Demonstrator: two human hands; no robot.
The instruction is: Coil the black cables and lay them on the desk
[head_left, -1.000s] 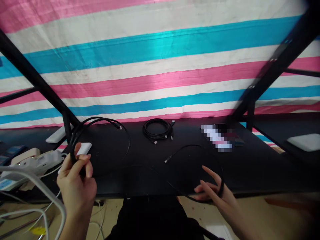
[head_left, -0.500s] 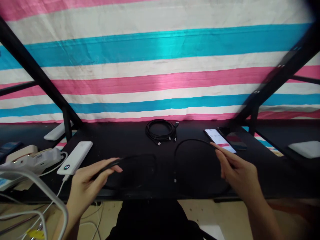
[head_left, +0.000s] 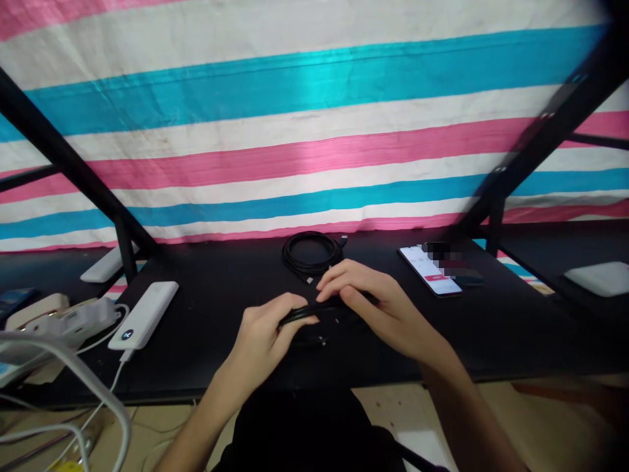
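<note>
Likely bundling near the desk's front edge: left hand pinches black cable, right hand touching, grip unclear; next, align strands.

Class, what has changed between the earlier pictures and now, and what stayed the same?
The left hand has moved right and the right hand left, nearly meeting. The black cable, earlier in wide loops, is gathered into a tighter bundle in the left hand; whether the right still grips it is unclear. The coiled cable, white power bank and phone stayed put.
</note>
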